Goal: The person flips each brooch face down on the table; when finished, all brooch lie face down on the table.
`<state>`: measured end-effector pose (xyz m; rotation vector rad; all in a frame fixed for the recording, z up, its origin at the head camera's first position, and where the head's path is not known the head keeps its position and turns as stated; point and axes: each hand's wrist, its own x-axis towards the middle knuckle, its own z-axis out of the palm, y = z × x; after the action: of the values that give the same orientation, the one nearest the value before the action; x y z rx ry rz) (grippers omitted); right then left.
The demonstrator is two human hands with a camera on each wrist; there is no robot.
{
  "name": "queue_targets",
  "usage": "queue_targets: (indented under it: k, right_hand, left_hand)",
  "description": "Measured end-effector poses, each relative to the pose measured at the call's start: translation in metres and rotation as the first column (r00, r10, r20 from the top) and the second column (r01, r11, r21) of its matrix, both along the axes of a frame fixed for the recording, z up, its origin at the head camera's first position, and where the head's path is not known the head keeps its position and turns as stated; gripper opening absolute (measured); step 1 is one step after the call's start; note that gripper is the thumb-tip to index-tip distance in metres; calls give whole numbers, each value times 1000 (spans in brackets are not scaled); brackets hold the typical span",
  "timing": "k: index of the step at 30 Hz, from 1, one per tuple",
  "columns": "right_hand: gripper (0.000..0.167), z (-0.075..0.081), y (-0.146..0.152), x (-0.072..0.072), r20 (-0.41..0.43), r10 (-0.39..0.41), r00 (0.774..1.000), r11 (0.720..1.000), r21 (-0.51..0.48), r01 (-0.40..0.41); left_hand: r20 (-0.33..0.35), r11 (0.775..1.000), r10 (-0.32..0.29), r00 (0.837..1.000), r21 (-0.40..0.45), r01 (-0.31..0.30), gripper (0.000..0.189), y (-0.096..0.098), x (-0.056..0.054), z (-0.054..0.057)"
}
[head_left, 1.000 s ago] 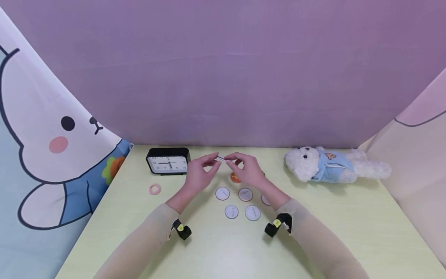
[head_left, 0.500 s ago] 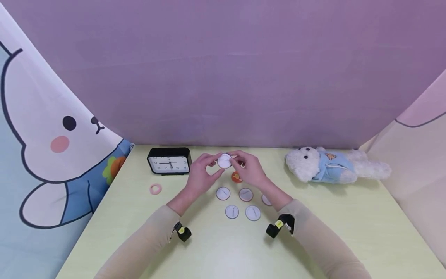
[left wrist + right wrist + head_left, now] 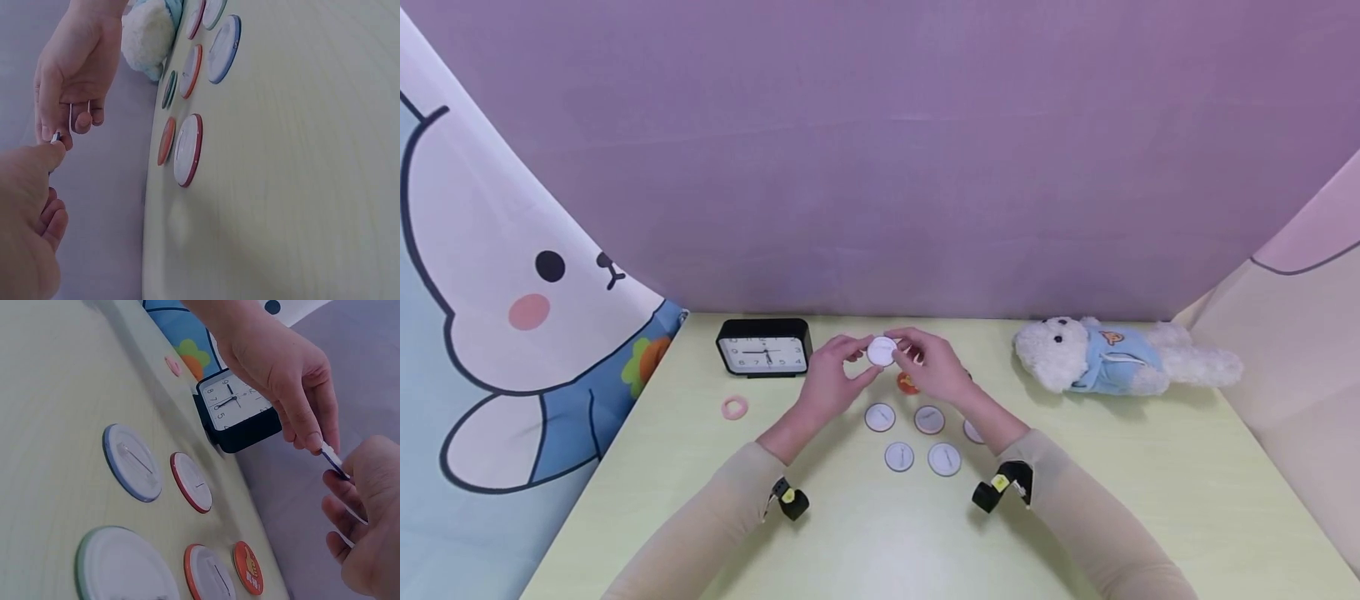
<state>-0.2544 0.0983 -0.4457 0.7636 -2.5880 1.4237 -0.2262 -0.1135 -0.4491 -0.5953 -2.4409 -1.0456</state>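
Both hands hold a round pin badge (image 3: 882, 352) above the far part of the table, its white back turned up in the head view. My left hand (image 3: 833, 373) pinches its left edge between thumb and fingers. On the opposite side, my right hand (image 3: 936, 365) grips the rim with thumb and forefinger. The right wrist view shows the badge (image 3: 335, 461) nearly edge-on between the fingertips. Below lie several more badges, white pin backs up, among them a blue-rimmed badge (image 3: 132, 462) and a red-rimmed badge (image 3: 189, 150). An orange badge (image 3: 248, 567) lies picture side up.
A black alarm clock (image 3: 763, 347) stands at the back left, with a pink ring (image 3: 734, 407) in front of it. At the back right a white plush toy (image 3: 1120, 354) in a blue hoodie lies on its side. A purple cloth (image 3: 880, 167) hangs behind the table.
Between the hands, the badge has turned from edge-on to showing its white back, and now sits slightly lower. Both hands keep nearly the same place. The badges on the table have not moved.
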Motion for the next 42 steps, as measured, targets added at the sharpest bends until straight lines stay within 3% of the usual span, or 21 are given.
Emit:
queue_targets:
  k: [5, 10, 22, 26, 35, 42]
  right_hand:
    - [48, -3, 1, 0, -69, 67, 995, 992, 108, -60]
    - [49, -5, -3, 2, -126, 94, 988, 970, 235, -63]
    - [49, -17, -12, -4, -77, 92, 993, 893, 448, -48]
    - [47, -23, -16, -6, -75, 90, 993, 874, 485, -43]
    - [38, -31, -20, -10, -24, 93, 995, 867, 494, -69]
    - [35, -35, -23, -10, -32, 98, 995, 851, 521, -67]
  left_hand:
    - [50, 999, 5, 999, -48, -2, 47, -4, -1, -5]
    - [92, 996, -3, 996, -88, 11, 47, -7, -2, -9]
    - [138, 973, 37, 990, -232, -4, 42, -11, -12, -24]
    - [147, 968, 38, 988, -251, 0, 39, -11, -15, -30]
    - [211, 961, 44, 977, -276, 16, 38, -9, -19, -37]
    - [261, 965, 40, 965, -262, 31, 36, -10, -19, -39]
